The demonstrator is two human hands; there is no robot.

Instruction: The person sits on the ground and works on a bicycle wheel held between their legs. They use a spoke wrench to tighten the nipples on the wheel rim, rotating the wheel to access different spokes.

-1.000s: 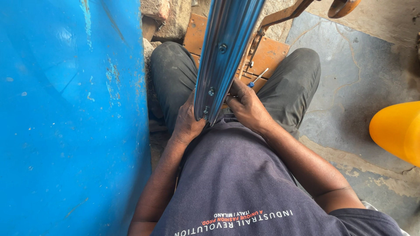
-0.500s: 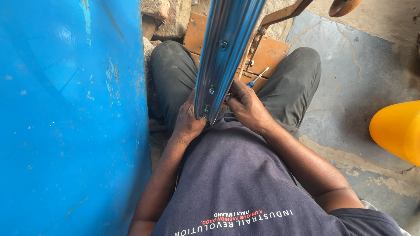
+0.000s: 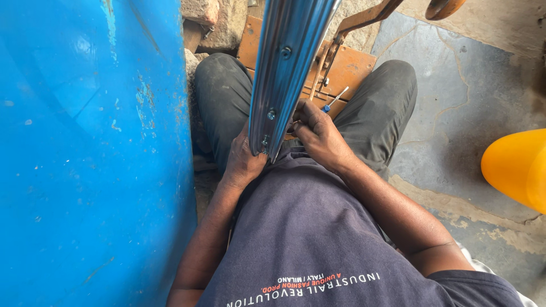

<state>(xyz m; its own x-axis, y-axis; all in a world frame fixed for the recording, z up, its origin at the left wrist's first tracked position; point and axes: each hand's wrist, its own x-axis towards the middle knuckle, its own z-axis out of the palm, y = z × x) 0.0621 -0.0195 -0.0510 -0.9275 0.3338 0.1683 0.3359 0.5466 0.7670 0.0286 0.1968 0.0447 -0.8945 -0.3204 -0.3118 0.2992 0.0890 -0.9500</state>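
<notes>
Gripping from both sides, the person seated on the floor steadies a shiny metal wheel rim (image 3: 287, 68) that stands upright between the knees and runs up out of the top of the view. Left hand (image 3: 243, 162) presses against the rim's left face near its lower edge, fingers curled in behind the metal, so how tightly they close cannot be told. Right hand (image 3: 318, 133) sits just beside the rim's right edge, fingers bunched together and pinched at the rim; what they pinch is too small to make out. A small screwdriver with a blue handle (image 3: 334, 101) lies just beyond the right knuckles, on the orange metal stand (image 3: 347, 71) between the legs. Dark grey trousers (image 3: 381, 108) frame the work on either side. Big blue drum (image 3: 91, 153) fills the whole left of the picture, close against the left arm. Over on the right edge, a yellow rounded container (image 3: 517, 167) rests on the stone floor (image 3: 455, 91), well apart from the hands.
</notes>
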